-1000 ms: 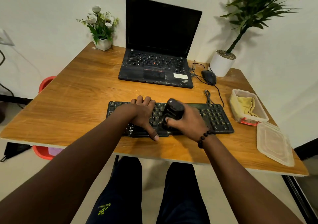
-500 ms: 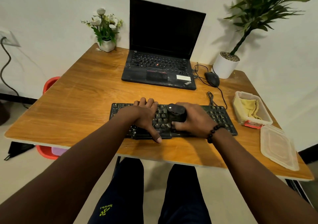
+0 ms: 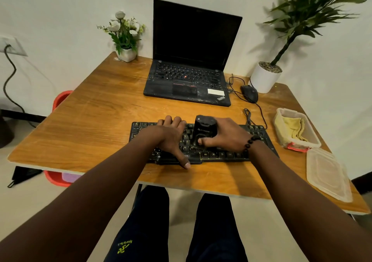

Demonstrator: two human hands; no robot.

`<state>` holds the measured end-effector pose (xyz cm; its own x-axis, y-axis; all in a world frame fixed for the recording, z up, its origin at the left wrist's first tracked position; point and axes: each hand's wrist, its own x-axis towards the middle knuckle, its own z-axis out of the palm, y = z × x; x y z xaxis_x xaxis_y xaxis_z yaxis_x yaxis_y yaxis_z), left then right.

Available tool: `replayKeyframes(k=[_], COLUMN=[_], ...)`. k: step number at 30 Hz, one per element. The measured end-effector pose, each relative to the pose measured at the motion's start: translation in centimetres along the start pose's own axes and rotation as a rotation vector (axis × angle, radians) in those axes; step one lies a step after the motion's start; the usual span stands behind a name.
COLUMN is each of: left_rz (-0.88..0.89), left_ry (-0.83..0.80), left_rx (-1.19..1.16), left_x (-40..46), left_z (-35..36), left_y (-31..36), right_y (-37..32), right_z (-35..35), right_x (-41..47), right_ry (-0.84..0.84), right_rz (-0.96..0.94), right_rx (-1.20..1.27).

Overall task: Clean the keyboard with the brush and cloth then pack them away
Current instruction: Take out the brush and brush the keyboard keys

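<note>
Right hand [image 3: 225, 134] curled round a squat black plastic brush [image 3: 205, 129], thumb hooked under its near side, brush standing on the middle keys of the flat black keyboard [image 3: 259, 139]. Left hand [image 3: 171, 139] laid flat on the keys just left of the brush, fingers [image 3: 174, 121] straight and reaching to the far rows, thumb stretched past the keyboard's near edge, pinning the board down and grasping nothing.

Judged as the brushing step, with the centre of the board under work. Next call: sweep the brush along the rows out to each end, lifting the steadying hand off the keys it covers; then set the brush aside and reach right for the folded yellow cloth [image 3: 293, 128], lying in the clear plastic tub with red clips [image 3: 280, 139] just beyond the keyboard's right end. Wiping and packing away not yet begun. Clear plastic lid [image 3: 327, 176] lying off the tub, near the right front corner.

Scuffed brown wooden desk [image 3: 96, 125] beneath. At its back: open black laptop [image 3: 191, 60] with dark screen, black corded mouse [image 3: 249, 93], small white pot of pale flowers [image 3: 125, 36], taller green plant in a round white pot [image 3: 264, 76]. White walls behind; wall socket with dark cable at left.
</note>
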<state>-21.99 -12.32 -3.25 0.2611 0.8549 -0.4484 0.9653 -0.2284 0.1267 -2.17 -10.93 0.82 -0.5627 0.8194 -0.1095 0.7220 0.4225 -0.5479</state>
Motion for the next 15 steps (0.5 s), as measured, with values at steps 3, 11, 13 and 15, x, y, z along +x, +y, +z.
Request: replayKeyframes(k=[3,11,13,15], left_rz=[-0.002,0.005,0.01,0.015], left_ry=[-0.001,0.011,0.015,0.019], left_rx=[0.012,0.016,0.017,0.014], left_x=[0.0,-0.2,-0.2,-0.2], left_z=[-0.1,-0.2,-0.1,-0.1], left_y=[0.1,0.2,0.1,0.1], right_y=[-0.1,-0.6,-0.7,-0.7], right_z=[0.3,0.9,0.7,0.6], right_x=[0.5,1.2,1.4,1.2], right_ry=[0.114,0.159,0.165,0.07], right_rz=[-0.045,-0.066,-0.052,-0.033], right_rx=[-0.171,-0.211,-0.15,-0.037])
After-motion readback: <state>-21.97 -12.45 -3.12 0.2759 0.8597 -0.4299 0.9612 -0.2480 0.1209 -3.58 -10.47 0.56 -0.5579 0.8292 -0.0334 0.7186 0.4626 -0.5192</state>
